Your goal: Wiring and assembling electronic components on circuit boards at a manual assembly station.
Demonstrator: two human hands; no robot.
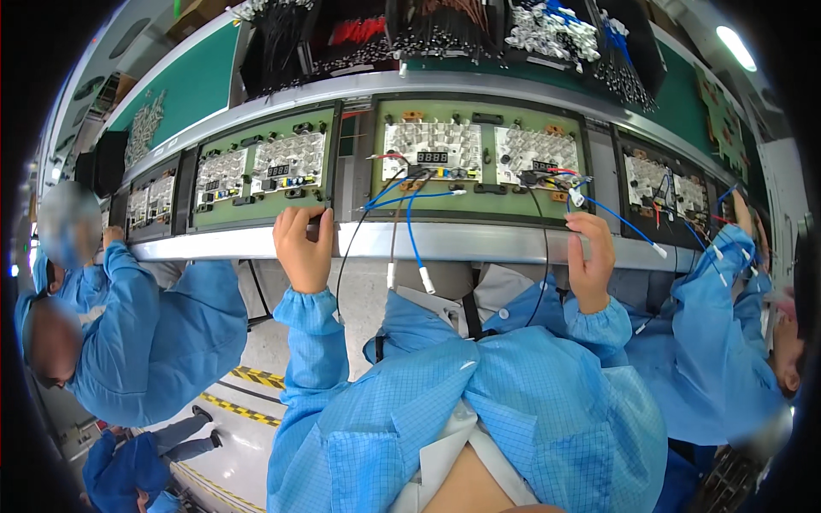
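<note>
In front of me lies a framed green fixture (489,198) holding a left white circuit board (402,141) and a right white circuit board (530,154), each with a black digit display. Blue, black and brown wires with white end connectors trail from the boards over the metal rail (462,241). My left hand (301,250) rests at the rail by the near corner of the neighbouring fixture, fingers bent and thumb apart, holding nothing I can see. Beside the right board's white connector (576,197) and blue wire, my right hand (590,256) is open, fingers curled loosely.
Bins of black wires (274,51), red wires (359,31) and white connectors (552,36) stand behind the line. Another fixture with boards (261,167) sits to the left, a dark one (667,184) to the right. Co-workers in blue smocks sit on both sides.
</note>
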